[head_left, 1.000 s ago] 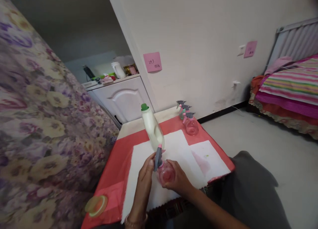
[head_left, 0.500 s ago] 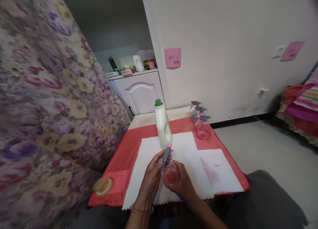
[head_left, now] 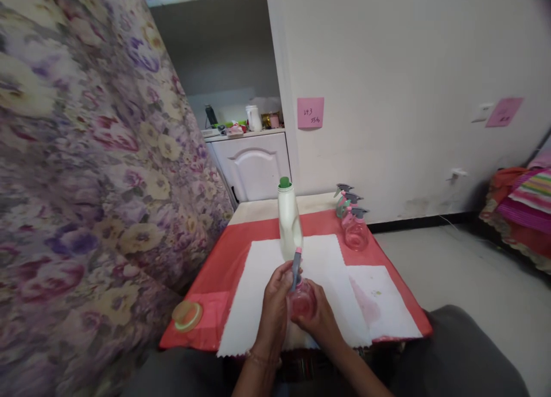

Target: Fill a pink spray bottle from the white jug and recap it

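Between my two hands is a pink see-through spray bottle (head_left: 302, 303) with a grey and pink spray head (head_left: 297, 269). My left hand (head_left: 276, 294) is closed round the spray head, and the fingertips behind it are partly hidden. My right hand (head_left: 322, 319) wraps the round body from the right side. Just beyond them a pale green jug (head_left: 289, 219) with a built-in handle and a green piece in its mouth stands upright on a white cloth (head_left: 253, 294).
Several spray bottles (head_left: 355, 235) line the table's back right edge. A round, pale-rimmed lid-like item (head_left: 188, 316) lies at the front left on the red table cover (head_left: 215, 259). A smaller stained white sheet (head_left: 391, 305) lies right. A floral curtain (head_left: 107, 185) hangs left.
The whole view has shifted, so the scene sits a little further right and lower. Both hands still hold the spray bottle, whose spray head now looks turned more upright.
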The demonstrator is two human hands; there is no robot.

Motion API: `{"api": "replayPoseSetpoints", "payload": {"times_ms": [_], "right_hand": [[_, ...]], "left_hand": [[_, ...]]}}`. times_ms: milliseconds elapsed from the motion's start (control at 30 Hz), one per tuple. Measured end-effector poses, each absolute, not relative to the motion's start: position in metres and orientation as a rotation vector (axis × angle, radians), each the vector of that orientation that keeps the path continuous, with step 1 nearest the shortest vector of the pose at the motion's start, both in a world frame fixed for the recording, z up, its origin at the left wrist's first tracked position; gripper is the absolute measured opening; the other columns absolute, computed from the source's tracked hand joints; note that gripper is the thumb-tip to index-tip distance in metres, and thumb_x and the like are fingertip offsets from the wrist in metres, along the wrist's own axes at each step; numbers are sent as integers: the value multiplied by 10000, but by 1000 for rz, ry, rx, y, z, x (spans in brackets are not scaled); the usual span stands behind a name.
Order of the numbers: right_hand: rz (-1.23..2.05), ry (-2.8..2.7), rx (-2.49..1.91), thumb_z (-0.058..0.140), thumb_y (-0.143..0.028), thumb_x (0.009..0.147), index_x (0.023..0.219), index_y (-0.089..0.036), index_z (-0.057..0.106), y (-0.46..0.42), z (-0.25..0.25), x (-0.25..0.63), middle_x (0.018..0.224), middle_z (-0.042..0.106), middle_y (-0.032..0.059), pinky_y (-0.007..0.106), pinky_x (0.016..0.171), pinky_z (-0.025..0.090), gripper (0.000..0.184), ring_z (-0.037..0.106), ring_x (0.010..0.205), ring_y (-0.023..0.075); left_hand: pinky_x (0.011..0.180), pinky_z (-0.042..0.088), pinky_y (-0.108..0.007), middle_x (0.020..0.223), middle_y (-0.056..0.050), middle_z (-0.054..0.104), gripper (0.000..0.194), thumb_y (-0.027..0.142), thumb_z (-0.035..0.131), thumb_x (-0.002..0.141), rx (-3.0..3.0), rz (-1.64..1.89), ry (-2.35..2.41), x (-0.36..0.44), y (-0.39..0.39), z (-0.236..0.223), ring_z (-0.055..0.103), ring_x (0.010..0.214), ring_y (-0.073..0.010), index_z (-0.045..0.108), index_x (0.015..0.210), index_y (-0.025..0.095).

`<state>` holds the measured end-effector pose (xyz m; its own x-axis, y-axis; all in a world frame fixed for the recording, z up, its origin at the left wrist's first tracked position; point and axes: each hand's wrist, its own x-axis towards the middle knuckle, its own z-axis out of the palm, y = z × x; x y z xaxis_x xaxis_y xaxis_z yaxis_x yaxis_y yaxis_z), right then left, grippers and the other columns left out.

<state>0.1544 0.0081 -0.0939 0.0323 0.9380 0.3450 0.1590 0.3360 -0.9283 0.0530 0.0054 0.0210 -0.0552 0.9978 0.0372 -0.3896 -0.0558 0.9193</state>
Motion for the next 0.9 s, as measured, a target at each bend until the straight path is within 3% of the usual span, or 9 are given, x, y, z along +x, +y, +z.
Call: {"api": "replayPoseSetpoints", "payload": {"times_ms": [200,300,433,767,900], "right_hand": [[888,-1436,-1095,762,-199,596,1351,-199,401,5,-77,166,1325,520,141,527,1087,393,836,501,1252,327],[806,-1479,-1012,675,-264,749,1309,-232,479,7,-51,176,1331,521,113,514,1114,351,594,475,1274,291],[785,-1543,-884,611,-262,818,1138,-254,610,13,-22,176,1174,604,65,412,1032,430,320,557,1147,242],[776,-1493,-950,530,-219,863,1040,-241,610,17,-28,156,1052,625,46,348,877,474,195,583,1008,218],[729,-1485,-995,573,-211,834,984,-234,622,18,-26,156,987,623,40,362,859,449,159,562,959,227]], "left_hand": [[866,459,-273,1039,-50,704,356,395,628,845,955,1460,974,54,-3,25,626,956,-159,618,1147,205],[875,459,-282,1024,-50,709,400,415,622,845,1028,1412,997,45,0,30,631,979,-173,604,1184,204],[850,469,-281,978,-45,711,440,392,681,796,1107,1378,1024,38,11,33,640,955,-182,607,1178,187],[951,453,-346,1306,-133,616,495,369,659,812,1041,1361,901,42,15,17,580,1168,-250,565,1263,185],[1018,421,-390,1336,-136,606,482,390,644,816,1052,1377,979,44,13,14,558,1211,-267,587,1244,174]]}}
